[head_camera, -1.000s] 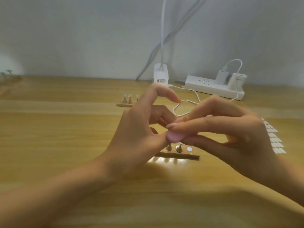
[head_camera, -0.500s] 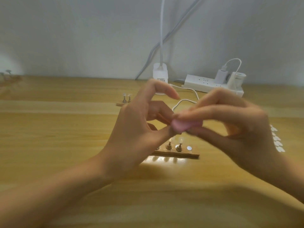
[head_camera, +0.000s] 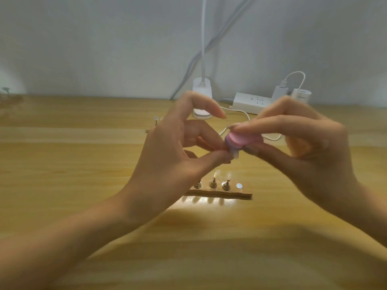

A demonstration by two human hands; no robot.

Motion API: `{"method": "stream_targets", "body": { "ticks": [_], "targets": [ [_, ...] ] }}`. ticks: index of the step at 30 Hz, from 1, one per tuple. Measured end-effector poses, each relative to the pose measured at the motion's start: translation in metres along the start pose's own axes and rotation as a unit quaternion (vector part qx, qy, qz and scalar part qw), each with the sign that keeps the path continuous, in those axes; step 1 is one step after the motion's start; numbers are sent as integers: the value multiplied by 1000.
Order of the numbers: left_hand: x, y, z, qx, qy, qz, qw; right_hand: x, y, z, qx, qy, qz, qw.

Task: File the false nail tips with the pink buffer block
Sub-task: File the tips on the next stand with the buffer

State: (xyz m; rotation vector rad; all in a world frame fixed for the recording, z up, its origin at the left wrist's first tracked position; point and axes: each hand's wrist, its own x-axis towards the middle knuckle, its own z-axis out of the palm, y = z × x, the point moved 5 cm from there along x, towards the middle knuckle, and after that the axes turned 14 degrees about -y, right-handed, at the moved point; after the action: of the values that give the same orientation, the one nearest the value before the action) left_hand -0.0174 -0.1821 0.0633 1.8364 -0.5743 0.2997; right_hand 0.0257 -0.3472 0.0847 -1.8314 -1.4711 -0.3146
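My right hand pinches the pink buffer block between thumb and fingers above the table. My left hand pinches a small clear false nail tip between thumb and middle finger, its index finger raised; the block's end lies against the tip. Below the hands a wooden holder strip carries metal stands, two of them with clear nail tips on top and one bare magnet disc at its right end. The right hand is motion-blurred.
A second holder strip with tips sits further back, partly hidden by my left hand. A white lamp base, a white power strip with chargers and a cable lie along the wall. The wooden table spreads around.
Both hands have risen a little above the holder strip. The right hand has slid the pink block along the nail tip, and the block's end now faces the camera.
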Motion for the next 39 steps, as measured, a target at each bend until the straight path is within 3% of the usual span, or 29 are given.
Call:
{"method": "stream_targets", "body": {
  "ticks": [4, 8, 13, 17, 21, 25, 30, 34, 39],
  "targets": [
    [-4, -7, 5, -8, -6, -28, 1000, -6, -10, 16, -11, -57, -35, 998],
    [0, -5, 1, -8, 1, -17, 1000, -1, 4, 0, 16, 10, 2, 1000],
    [-3, -8, 5, -4, -7, -39, 999, -5, -3, 15, 16, -58, -33, 998],
    [0, -5, 2, -14, -2, -23, 1000, -2, 6, 1, 28, 0, 2, 1000],
    [-3, -9, 6, -18, -10, -42, 999, -7, -7, 18, 0, -62, -39, 997],
    [-1, -5, 3, -22, -6, -27, 999, -2, 5, 0, 18, 7, -6, 1000],
    [-4, -7, 8, -15, -16, -35, 999, -7, -5, 15, 4, -55, -38, 998],
    [-1, -4, 3, -14, -3, -25, 1000, -1, 4, -2, 13, 8, -7, 1000],
    [-4, -8, 7, -26, -14, -38, 999, -8, -5, 17, -5, -57, -33, 998]
  ]
}}
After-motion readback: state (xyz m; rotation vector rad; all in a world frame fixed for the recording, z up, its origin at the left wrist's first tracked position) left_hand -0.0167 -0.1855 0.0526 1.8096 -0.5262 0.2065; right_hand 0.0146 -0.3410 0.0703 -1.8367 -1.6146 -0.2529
